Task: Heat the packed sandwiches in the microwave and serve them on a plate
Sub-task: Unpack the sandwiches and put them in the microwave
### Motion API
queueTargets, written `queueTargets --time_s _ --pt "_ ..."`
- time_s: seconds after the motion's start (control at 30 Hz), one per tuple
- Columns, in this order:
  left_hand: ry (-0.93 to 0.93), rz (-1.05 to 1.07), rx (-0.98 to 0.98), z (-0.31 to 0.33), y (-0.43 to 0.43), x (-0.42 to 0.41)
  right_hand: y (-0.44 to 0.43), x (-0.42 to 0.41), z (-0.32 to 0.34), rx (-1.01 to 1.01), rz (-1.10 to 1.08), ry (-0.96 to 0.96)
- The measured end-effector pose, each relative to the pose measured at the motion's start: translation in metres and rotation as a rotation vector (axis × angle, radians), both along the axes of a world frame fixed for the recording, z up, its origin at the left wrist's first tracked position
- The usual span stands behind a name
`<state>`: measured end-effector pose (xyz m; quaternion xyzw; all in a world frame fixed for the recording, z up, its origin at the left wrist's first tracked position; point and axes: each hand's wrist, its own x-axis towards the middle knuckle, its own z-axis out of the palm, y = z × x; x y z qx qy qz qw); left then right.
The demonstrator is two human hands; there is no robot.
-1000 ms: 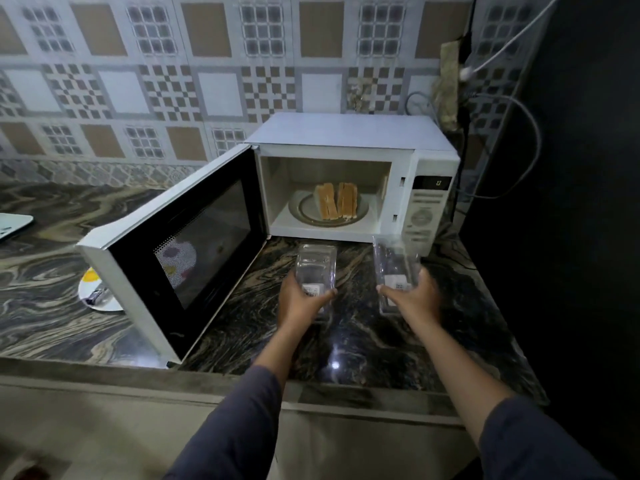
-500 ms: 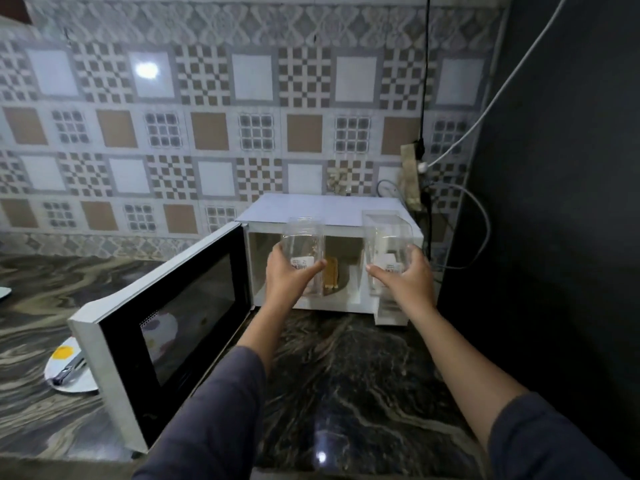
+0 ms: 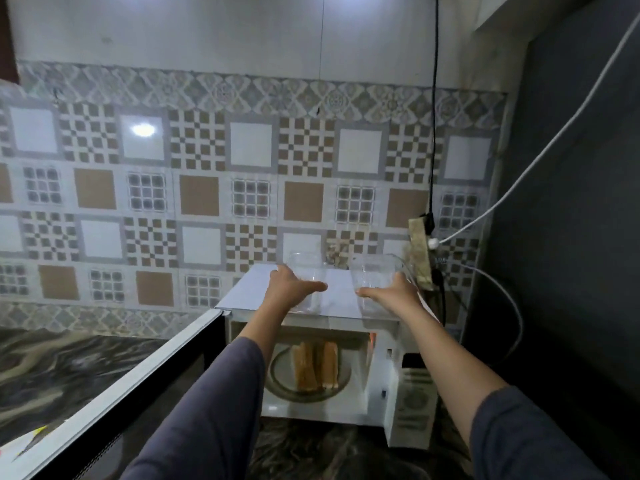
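White microwave (image 3: 408,403); brown-grey checked wall tiles (image 3: 199,195); dark marbled counter (image 3: 52,368).

Both hands are higher than 1 second ago. The left hand (image 3: 289,289) and right hand (image 3: 393,294) no longer hold the 2 clear packs low over the counter (image 3: 69,372); the left pack (image 3: 306,284) and right pack (image 3: 375,282) are now up on the microwave (image 3: 249,289) roof. The 2 sandwiches (image 3: 315,365) inside are in view again beneath the forearms.

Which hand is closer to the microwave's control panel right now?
Right. The right hand is over the microwave's top right side, above the control panel; the left hand is farther left, over the top's middle.
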<state>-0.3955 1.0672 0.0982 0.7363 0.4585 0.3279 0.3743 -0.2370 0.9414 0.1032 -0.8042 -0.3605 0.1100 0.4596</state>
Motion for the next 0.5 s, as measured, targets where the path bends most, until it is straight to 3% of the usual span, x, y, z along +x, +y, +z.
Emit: queueTargets --time_s 0.5 --pt "0.180 0.020 -0.045 -0.020 0.076 0.056 0.094 0.051 -0.026 -0.171 -0.040 -0.036"
